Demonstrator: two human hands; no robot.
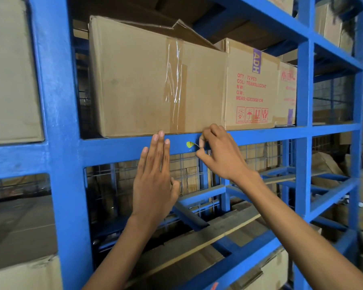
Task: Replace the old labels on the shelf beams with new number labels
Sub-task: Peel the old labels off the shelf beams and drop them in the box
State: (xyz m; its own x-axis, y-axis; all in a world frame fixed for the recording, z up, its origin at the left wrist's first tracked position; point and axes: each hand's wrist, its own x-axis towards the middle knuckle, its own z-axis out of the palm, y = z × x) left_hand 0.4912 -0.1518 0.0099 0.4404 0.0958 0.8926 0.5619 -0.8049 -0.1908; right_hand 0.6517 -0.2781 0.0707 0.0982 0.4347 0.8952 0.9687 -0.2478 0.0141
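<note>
Head view, blue metal shelf rack at close range.

Beam (117, 148): horizontal, blue, runs across mid-frame between the wide upright post (59, 143) on the left and a second post (303, 132) on the right.

Label (189, 145): small, yellow-green, with a red mark on it. It sits on the front face of the beam, roughly at mid-span. Its left part lies against the paint; its right end is lifted off as a thin curled strip leading to the fingertips of the right hand. The print on it is too small to read.

Left hand (155, 174): fingers straight and together, flat, palm toward the rack. Fingertips rest on the beam face just left of the label, not touching it. It holds nothing.

Right hand (220, 153): fingers curled, thumb and forefinger pinching the lifted end of the label just right of its stuck part. Knuckles reach the beam's upper edge.

On the shelf above the beam: a large plain box (155, 80) with a tape strip down its front, directly over both hands; beside it to the right a printed box (252, 84) with red text "QTY: 72 PCS".

Below the beam: wire mesh (187, 164) behind the hands.
</note>
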